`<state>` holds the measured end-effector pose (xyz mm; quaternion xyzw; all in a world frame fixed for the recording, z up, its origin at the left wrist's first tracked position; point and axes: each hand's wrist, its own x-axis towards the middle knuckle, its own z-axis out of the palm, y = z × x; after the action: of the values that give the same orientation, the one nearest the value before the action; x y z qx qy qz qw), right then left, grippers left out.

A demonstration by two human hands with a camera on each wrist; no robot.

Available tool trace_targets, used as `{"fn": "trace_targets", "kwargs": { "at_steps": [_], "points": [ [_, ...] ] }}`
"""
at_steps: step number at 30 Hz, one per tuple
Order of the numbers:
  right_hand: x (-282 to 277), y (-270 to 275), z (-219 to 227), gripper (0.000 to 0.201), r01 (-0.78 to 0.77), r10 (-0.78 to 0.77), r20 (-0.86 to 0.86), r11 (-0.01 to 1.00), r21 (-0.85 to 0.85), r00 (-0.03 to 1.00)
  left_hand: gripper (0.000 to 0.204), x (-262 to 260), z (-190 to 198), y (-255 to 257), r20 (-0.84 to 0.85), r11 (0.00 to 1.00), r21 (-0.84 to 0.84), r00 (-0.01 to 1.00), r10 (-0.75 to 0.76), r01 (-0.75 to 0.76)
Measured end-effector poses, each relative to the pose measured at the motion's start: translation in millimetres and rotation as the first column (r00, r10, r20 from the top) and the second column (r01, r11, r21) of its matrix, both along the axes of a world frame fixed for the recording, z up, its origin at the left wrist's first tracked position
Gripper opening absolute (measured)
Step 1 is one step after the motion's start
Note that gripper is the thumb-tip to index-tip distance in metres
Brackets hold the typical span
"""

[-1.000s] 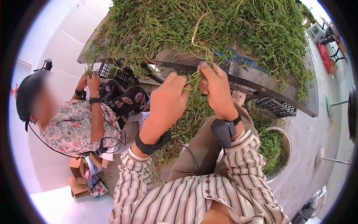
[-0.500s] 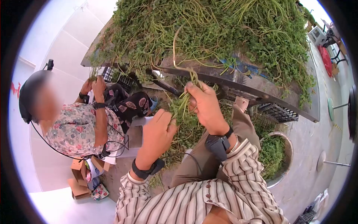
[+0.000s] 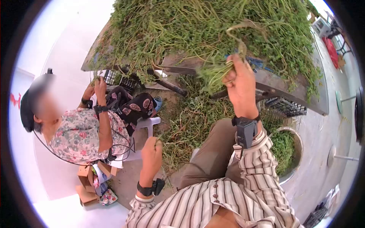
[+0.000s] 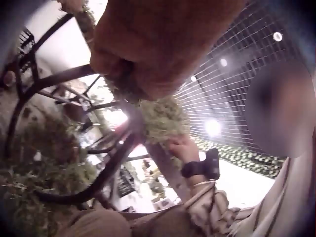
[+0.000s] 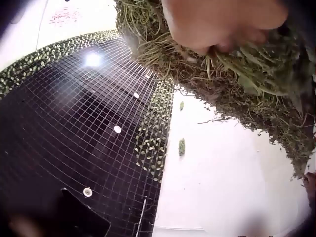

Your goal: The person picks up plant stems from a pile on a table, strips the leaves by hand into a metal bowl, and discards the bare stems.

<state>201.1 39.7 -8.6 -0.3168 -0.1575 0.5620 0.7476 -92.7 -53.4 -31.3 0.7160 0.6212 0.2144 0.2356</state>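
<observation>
In the head view my right hand [image 3: 242, 85] pinches a bunch of green stems [image 3: 217, 76] at the front edge of the table, a pale root end sticking up above the fingers. Heaped green plants [image 3: 182, 34] cover the tabletop. My left hand [image 3: 152, 154] is low, away from the bunch, fingers curled round a small green bit at the fingertips. The left wrist view shows the left hand [image 4: 163, 44] large and dark, with the right hand [image 4: 185, 149] beyond it. In the right wrist view the right hand [image 5: 222, 22] grips stems beside the heap.
Another person in a floral shirt [image 3: 81, 133] sits at the left, hands by the table edge. Plants [image 3: 190, 121] lie on the floor beneath the table. A round tub [image 3: 298, 152] of greens stands at the right, a black crate [image 3: 285, 107] under the table, cardboard boxes [image 3: 86, 194] lower left.
My hands have moved apart: the right went up and right with the bunch, while the left let go of the bunch and came down and left.
</observation>
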Motion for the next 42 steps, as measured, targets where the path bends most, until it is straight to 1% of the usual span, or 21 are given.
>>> {"fn": "trace_targets", "kwargs": {
  "at_steps": [2, 4, 6, 7, 9, 10, 12, 13, 16, 17, 19, 21, 23, 26, 28, 31, 33, 35, 38, 39, 42],
  "points": [
    [-12, -5, 6, 0.016, 0.033, -0.032, 0.026, 0.998, -0.051, 0.999, 0.011, -7, -4, 7, 0.039, 1.0, -0.003, 0.999, 0.005, -0.005],
    [-20, -4, -8, 0.017, -0.027, 0.02, -0.05, 0.99, -0.135, 0.999, 0.013, -3, -4, 8, 0.088, 0.998, -0.008, 0.994, 0.059, -0.058],
    [-22, -2, -12, 0.017, -0.066, 0.058, -0.069, 0.991, -0.119, 0.996, 0.017, 14, 0, 22, 0.179, 0.993, 0.098, 0.981, -0.076, 0.059],
    [-22, -1, -11, 0.017, -0.087, 0.076, -0.103, 0.991, -0.106, 0.992, 0.017, 21, 1, 29, 0.186, 0.993, 0.113, 0.981, -0.06, 0.039],
    [-21, 0, -9, 0.017, -0.099, 0.083, -0.112, 0.984, -0.151, 0.99, 0.02, 35, 1, 40, 0.503, 0.975, -0.221, 0.857, 0.109, 0.006],
    [-19, 1, -13, 0.018, -0.11, 0.095, -0.109, 0.984, -0.14, 0.989, 0.02, 41, 0, 48, 0.506, 0.977, -0.214, 0.855, 0.113, -0.002],
    [-18, 3, -19, 0.019, -0.12, 0.104, -0.12, 0.985, -0.127, 0.987, 0.02, 55, -3, 63, 0.73, 0.939, -0.334, 0.653, 0.201, 0.084],
    [-18, 3, -20, 0.019, -0.122, 0.108, -0.114, 0.984, -0.131, 0.988, 0.02, 62, -3, 69, 0.734, 0.938, -0.336, 0.647, 0.205, 0.083],
    [-20, 1, -22, 0.019, -0.195, 0.182, -0.112, 0.974, -0.118, 0.977, 0.022, 84, -2, 85, 0.822, 0.902, -0.429, 0.437, 0.365, 0.053],
    [-20, 2, -22, 0.019, -0.197, 0.184, -0.11, 0.973, -0.117, 0.977, 0.022, 88, -3, 89, 0.823, 0.902, -0.428, 0.436, 0.365, 0.052],
    [-22, 1, -23, 0.019, -0.23, 0.214, -0.121, 0.964, -0.136, 0.969, 0.029, 93, -7, 94, 0.852, 0.87, -0.473, 0.323, 0.412, 0.136],
    [-28, -3, -16, 0.019, -0.202, 0.192, -0.076, 0.962, -0.181, 0.979, 0.031, 95, -9, 98, 0.833, 0.863, -0.485, 0.373, 0.408, 0.141],
    [-28, -1, -16, 0.019, -0.221, 0.212, -0.076, 0.965, -0.142, 0.974, 0.034, 98, -11, 101, 0.819, 0.86, -0.489, 0.418, 0.393, 0.149],
    [-29, -4, -11, 0.019, -0.221, 0.217, -0.042, 0.965, -0.142, 0.975, 0.031, 97, -13, 104, 0.808, 0.863, -0.503, 0.38, 0.45, 0.048],
    [-28, -4, -10, 0.019, -0.211, 0.211, -0.018, 0.967, -0.145, 0.977, 0.024, 86, -8, 110, 0.823, 0.879, -0.462, 0.314, 0.473, -0.116],
    [-22, -4, -10, 0.018, -0.16, 0.156, -0.037, 0.975, -0.154, 0.987, 0.011, 46, -15, 125, 0.926, 0.932, -0.332, 0.138, 0.351, -0.144],
    [-17, -1, -11, 0.018, -0.106, 0.098, -0.051, 0.978, -0.181, 0.994, 0.01, 30, -9, 127, 0.962, 0.961, -0.233, 0.111, 0.251, -0.15],
    [-18, -1, -13, 0.016, -0.106, 0.098, -0.068, 0.984, -0.143, 0.993, 0.009, 27, -3, 124, 0.95, 0.953, -0.245, 0.149, 0.273, -0.18],
    [-27, -5, -10, 0.012, -0.132, 0.141, 0.08, 0.986, -0.103, 0.987, 0.01, 39, 9, 115, 0.9, 0.959, -0.261, 0.333, 0.282, -0.109],
    [-32, -5, -9, 0.012, -0.131, 0.14, 0.082, 0.986, -0.103, 0.987, 0.01, 45, 13, 112, 0.9, 0.959, -0.261, 0.331, 0.282, -0.108],
    [-44, -10, -3, 0.017, -0.243, 0.284, 0.323, 0.956, -0.162, 0.903, 0.014, 58, 26, 104, 0.751, 0.967, -0.256, 0.628, 0.207, -0.012]
  ]
}}
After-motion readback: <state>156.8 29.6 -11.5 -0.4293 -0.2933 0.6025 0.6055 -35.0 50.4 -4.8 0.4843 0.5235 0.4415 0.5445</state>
